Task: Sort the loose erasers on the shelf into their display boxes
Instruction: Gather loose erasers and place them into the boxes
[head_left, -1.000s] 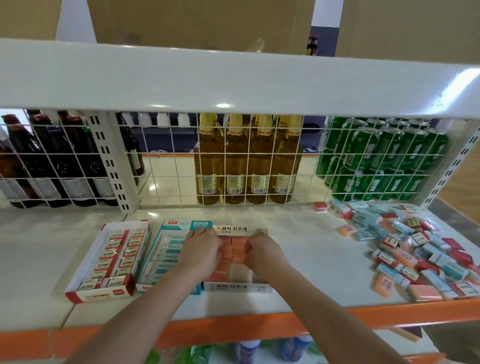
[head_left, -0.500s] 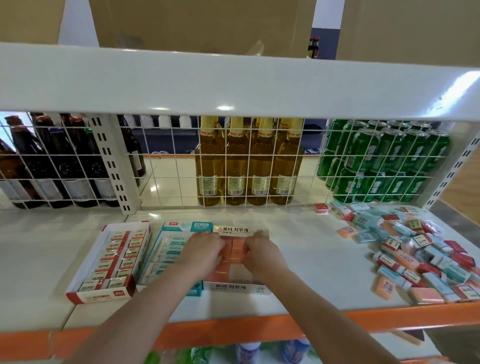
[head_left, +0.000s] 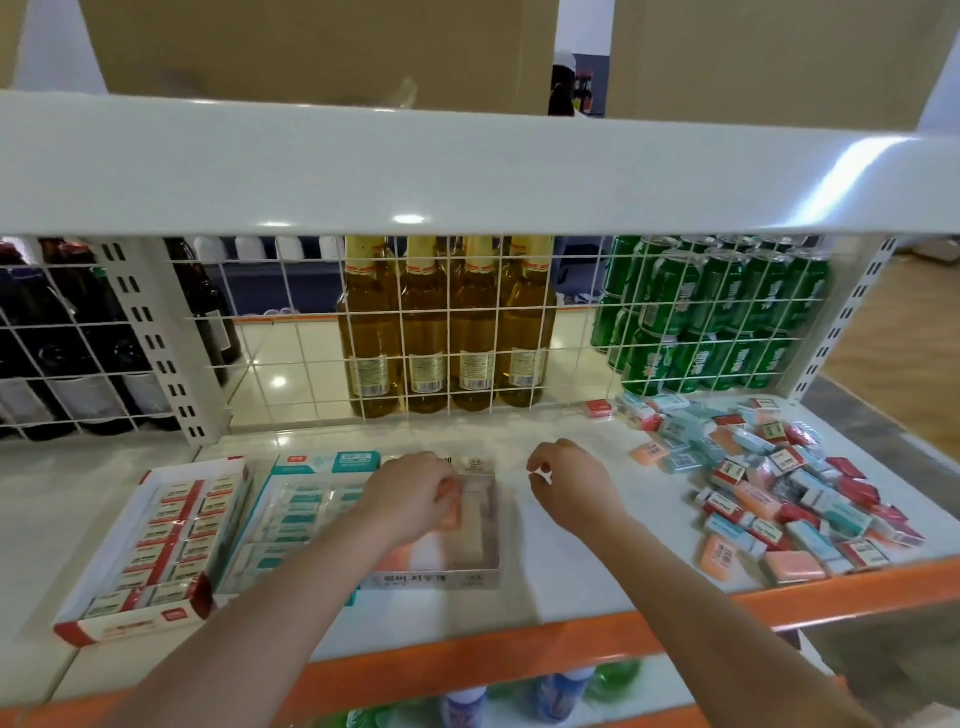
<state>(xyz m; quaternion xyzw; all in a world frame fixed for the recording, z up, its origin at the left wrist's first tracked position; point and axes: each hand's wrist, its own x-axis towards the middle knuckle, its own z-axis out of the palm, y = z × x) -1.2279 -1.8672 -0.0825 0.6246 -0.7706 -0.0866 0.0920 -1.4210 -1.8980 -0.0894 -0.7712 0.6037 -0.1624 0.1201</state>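
Three display boxes lie side by side on the white shelf: a red box (head_left: 150, 545) full of red-and-white erasers, a teal box (head_left: 291, 514) with teal erasers, and a white box with Korean print (head_left: 467, 578) partly filled with orange erasers (head_left: 400, 558). My left hand (head_left: 415, 493) is down in the white box, fingers curled onto an orange eraser (head_left: 451, 514). My right hand (head_left: 571, 483) hovers just right of that box, fingers loosely apart and holding nothing. A pile of loose erasers (head_left: 779, 488) in red, teal and orange lies at the right.
A white wire grid (head_left: 291, 332) closes the back of the shelf, with dark bottles, yellow bottles (head_left: 441, 332) and green cans (head_left: 717, 312) behind it. The upper shelf board (head_left: 467, 171) overhangs. An orange strip (head_left: 571, 644) marks the front edge.
My right hand has lifted off the white box and moved to the right, toward the loose pile. My left hand stays in the box on the orange erasers.
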